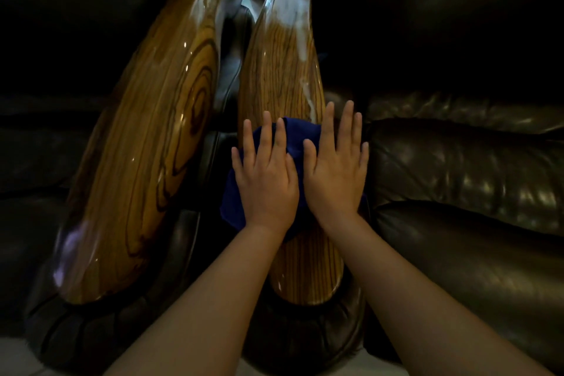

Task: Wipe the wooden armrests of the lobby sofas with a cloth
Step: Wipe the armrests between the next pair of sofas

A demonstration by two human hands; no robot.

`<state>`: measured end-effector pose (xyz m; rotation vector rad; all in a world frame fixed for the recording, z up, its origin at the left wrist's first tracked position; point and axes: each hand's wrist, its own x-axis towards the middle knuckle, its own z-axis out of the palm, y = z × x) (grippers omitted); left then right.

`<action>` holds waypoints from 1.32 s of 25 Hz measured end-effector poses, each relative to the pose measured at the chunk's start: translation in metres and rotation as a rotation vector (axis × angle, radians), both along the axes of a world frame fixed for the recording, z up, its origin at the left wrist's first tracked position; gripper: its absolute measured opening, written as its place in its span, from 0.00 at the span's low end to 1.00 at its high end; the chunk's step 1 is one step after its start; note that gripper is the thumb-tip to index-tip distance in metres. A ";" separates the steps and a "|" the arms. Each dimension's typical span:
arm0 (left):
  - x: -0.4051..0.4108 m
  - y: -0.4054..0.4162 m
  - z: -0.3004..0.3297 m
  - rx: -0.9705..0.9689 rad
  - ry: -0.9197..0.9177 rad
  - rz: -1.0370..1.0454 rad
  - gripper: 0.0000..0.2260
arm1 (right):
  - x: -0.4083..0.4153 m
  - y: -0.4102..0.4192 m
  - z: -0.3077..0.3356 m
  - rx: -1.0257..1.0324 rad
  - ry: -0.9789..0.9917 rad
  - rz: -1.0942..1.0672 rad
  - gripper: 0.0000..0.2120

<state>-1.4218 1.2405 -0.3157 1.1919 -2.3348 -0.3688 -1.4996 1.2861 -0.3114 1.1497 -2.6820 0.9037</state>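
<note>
A: Head view, looking down: a dark blue cloth (268, 143) is pressed flat on the narrow, straight-grained glossy wooden armrest (280, 70) at the centre of the frame. The left hand (265, 177) and the right hand (335, 174) are laid side by side on the cloth, fingers extended toward 12 o'clock, palms down; nothing is gripped by either.

B: How much has been wiped?

A: That can only be judged. Pale smears or glare are seen on this armrest toward 12 o'clock, beyond the cloth, so that stretch is probably left to do. The near end, toward 6 o'clock, looks clean and shiny.

B: And the other one?

A: A broader, swirl-grained glossy wooden armrest (146, 143) lies at 9 o'clock, untouched by the cloth now. Dark brown leather sofa cushions (457, 168) are seen at 3 o'clock.
</note>
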 end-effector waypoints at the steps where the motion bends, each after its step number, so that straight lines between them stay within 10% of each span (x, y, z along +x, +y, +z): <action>1: -0.004 -0.008 0.003 -0.001 -0.003 0.001 0.23 | -0.005 -0.008 0.003 -0.001 -0.015 0.026 0.26; 33: -0.178 -0.260 0.068 0.187 -0.092 -0.164 0.24 | -0.176 -0.253 0.064 0.169 -0.053 -0.159 0.29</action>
